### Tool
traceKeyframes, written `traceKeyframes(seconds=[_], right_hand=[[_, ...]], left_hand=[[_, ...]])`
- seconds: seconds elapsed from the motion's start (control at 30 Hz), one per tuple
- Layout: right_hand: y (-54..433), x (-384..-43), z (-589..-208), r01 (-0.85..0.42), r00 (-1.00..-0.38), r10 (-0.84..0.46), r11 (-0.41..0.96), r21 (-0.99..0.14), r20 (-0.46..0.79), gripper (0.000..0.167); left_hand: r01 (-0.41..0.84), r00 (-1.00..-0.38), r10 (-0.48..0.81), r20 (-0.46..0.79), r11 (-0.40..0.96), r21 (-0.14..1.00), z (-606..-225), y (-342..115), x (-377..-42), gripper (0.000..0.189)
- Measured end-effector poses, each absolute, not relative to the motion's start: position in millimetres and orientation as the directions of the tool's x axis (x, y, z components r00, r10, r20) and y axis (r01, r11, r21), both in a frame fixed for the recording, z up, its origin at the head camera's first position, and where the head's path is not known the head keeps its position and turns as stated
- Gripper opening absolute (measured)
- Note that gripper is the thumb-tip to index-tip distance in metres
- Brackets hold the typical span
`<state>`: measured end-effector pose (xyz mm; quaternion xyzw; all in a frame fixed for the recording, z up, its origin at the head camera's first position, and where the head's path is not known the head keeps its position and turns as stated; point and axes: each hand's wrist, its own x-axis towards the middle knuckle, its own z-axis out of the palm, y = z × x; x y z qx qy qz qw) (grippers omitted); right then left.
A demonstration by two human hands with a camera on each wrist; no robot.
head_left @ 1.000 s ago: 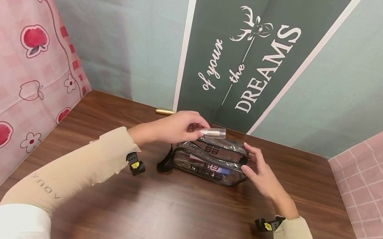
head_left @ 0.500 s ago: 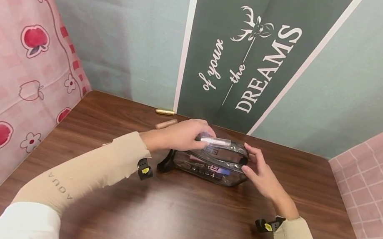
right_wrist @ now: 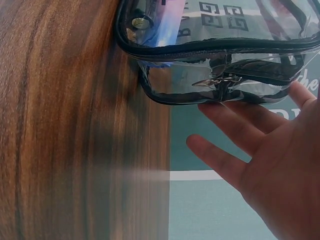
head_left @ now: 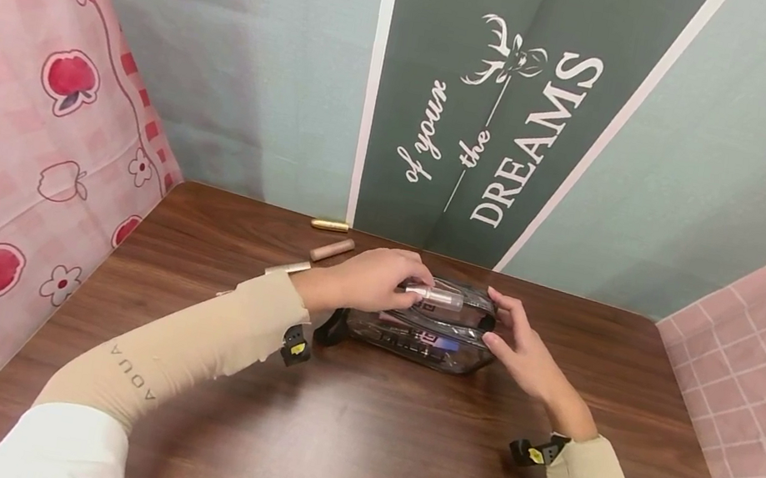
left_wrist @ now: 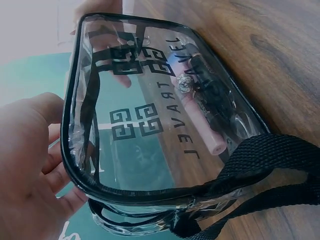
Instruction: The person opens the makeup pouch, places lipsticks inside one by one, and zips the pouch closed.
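Observation:
A clear toiletry bag (head_left: 426, 348) with black trim and printed logos stands on the wooden table. Through its wall in the left wrist view show a pink tube (left_wrist: 200, 120) with a blue end and a dark item (left_wrist: 212, 95). My left hand (head_left: 380, 279) pinches a small clear-capped cosmetic tube (head_left: 444, 297) at the bag's open top; its fingers partly hide the tube. In the left wrist view the fingertips pass behind the bag's rim. My right hand (head_left: 521, 342) holds the bag's right end, thumb in front and fingers at the back edge, beside the zipper pull (right_wrist: 217, 81).
Left of the bag at the table's back lie a gold tube (head_left: 329, 225), a brownish-pink tube (head_left: 332, 249) and a pale one (head_left: 289, 267) partly behind the left forearm. A black strap (head_left: 332, 328) hangs at the bag's left end. A printed curtain (head_left: 289, 71) backs the table.
My left hand has moved right and lower with the clear-capped tube, bringing it from above the bag down to its opening. Two tubes on the table came into view. The right hand stays put.

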<state>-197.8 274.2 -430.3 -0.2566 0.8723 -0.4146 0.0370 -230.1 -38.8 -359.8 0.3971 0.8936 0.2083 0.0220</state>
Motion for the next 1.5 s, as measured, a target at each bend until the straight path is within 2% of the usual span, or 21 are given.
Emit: traceKeyframes(seconds=[0.73, 1.07, 1.27, 1.5], right_hand=[[273.9, -197.5, -430.3, -0.426, -0.864, -0.479, 0.529, -0.734, 0.157, 0.065], [274.0, -197.8, -430.2, -0.426, -0.862, -0.483, 0.519, -0.741, 0.157, 0.066], [274.3, -197.9, -429.2, -0.418, -0.864, -0.480, 0.518, -0.746, 0.151, 0.066], [273.7, -197.7, -429.3, -0.420, -0.863, -0.482, 0.515, -0.747, 0.153, 0.065]], left_hand=[[0.698, -0.687, 0.715, 0.128, 0.601, 0.389, -364.2, -36.8, -230.8, 0.029], [0.682, -0.678, 0.718, 0.158, 0.535, 0.499, -354.3, -48.0, -235.1, 0.026], [0.652, -0.706, 0.676, 0.211, 0.505, 0.566, -348.3, -67.4, -242.7, 0.025], [0.630, -0.738, 0.632, 0.237, 0.519, 0.578, -345.7, -97.8, -247.1, 0.023]])
